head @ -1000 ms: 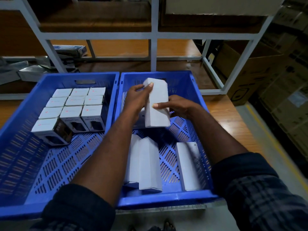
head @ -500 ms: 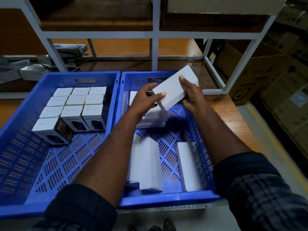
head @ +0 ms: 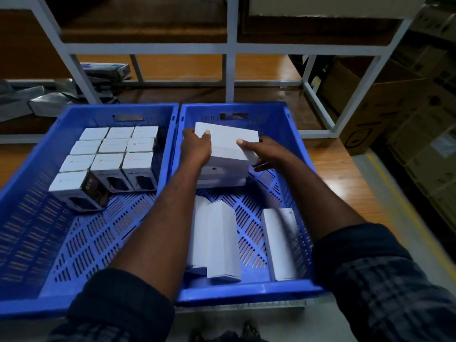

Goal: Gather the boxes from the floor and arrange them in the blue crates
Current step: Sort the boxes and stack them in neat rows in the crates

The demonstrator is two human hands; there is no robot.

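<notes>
- Now, in the head view, both hands hold one white box [head: 229, 141] flat over the far end of the right crate [head: 246, 293].
- The left hand [head: 196, 148] grips the box's left end, with one fingertip on its top face.
- The right hand [head: 267, 154] pinches the right near corner, thumb on top and fingers beneath.
- The box sits on or just above a stack [head: 222, 175] of similar boxes at the crate's far left corner; I cannot tell whether it touches.
- More long boxes [head: 222, 240] lie flat near the front edge, one of them beside the right wall.
- The left crate [head: 22, 206] holds small boxes [head: 111, 154] in rows at its far right corner.
</notes>
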